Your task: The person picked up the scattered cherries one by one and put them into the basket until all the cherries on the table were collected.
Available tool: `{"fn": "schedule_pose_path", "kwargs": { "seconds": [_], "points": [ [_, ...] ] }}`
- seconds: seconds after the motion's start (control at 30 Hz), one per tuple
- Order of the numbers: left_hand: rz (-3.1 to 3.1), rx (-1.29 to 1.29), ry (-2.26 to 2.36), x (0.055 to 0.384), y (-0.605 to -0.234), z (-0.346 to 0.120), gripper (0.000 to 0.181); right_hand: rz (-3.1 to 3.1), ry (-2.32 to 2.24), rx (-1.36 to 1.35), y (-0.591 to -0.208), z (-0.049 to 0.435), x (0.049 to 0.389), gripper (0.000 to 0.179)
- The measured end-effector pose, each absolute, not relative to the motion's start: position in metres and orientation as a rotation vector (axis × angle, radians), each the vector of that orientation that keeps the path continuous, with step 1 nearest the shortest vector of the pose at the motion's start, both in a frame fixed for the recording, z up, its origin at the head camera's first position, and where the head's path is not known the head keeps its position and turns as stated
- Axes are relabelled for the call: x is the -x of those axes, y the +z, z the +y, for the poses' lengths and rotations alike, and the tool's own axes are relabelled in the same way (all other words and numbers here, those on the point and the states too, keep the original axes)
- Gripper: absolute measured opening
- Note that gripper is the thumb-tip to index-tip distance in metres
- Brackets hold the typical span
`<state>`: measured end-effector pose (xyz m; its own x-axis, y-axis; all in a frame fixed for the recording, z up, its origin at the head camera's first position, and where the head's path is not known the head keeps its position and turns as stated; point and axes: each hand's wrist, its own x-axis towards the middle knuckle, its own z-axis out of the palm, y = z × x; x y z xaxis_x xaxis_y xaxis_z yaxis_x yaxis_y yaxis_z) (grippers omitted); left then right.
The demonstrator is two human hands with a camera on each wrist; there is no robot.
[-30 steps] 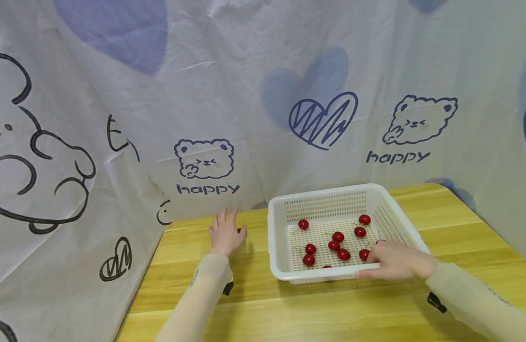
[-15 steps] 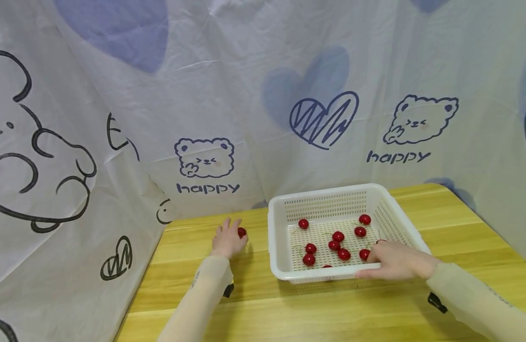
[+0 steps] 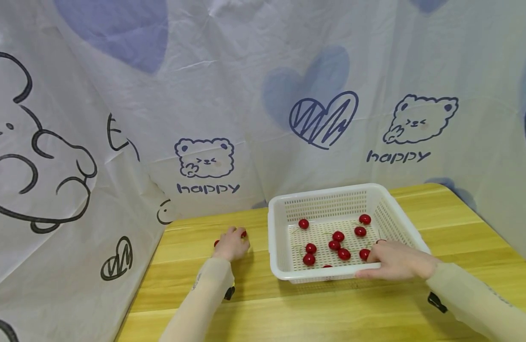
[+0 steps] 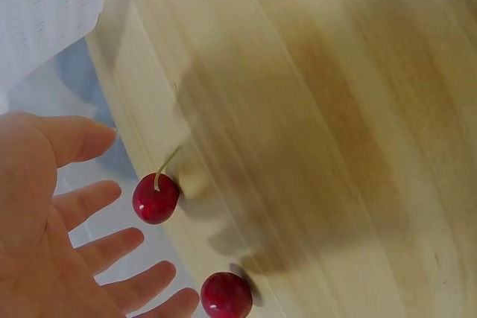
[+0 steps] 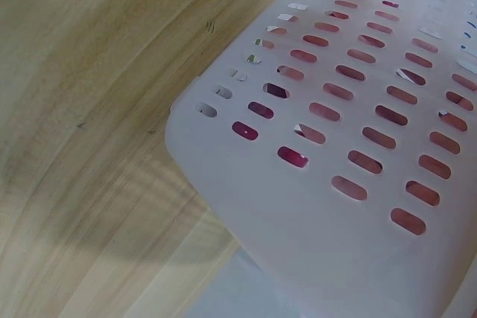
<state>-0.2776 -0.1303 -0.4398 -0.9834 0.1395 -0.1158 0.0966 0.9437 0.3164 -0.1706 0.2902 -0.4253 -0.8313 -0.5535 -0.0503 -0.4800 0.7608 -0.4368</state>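
Over the left side of the table my left hand (image 3: 231,245) hovers among two loose red cherries. One cherry (image 3: 243,234) shows past its fingers, and another cherry (image 3: 216,243) peeks out on its left side. The left wrist view has the fingers apart and slightly bent, with a stemmed cherry (image 4: 156,199) near the thumb and index finger and a stemless-looking cherry (image 4: 226,296) by the little finger; neither is held. My right hand (image 3: 397,260) grips the near rim of a white plastic basket (image 3: 327,274), thumb outside, fingers inside. Several cherries (image 3: 343,254) lie in the basket.
The wood-grain table (image 3: 254,304) carries the basket right of centre. A white cloth (image 3: 254,95) printed with hearts and bears hangs behind the table and along its left side. The basket's slotted wall (image 5: 298,206) fills much of the right wrist view.
My left hand has drawn back toward me, its fingers less stretched out, and the two loose cherries now show around it. The right hand and basket have stayed put.
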Motion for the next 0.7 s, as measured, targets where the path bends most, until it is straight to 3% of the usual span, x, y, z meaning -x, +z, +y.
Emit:
{"fn": "schedule_pose_path", "kwargs": {
  "seconds": [0.7],
  "points": [
    [2.967, -0.229, 0.443, 0.2816, -0.4412, -0.1259, 0.053, 2.785, -0.612, 0.838, -0.4257, 0.2904, 0.1711, 0.046]
  ]
}}
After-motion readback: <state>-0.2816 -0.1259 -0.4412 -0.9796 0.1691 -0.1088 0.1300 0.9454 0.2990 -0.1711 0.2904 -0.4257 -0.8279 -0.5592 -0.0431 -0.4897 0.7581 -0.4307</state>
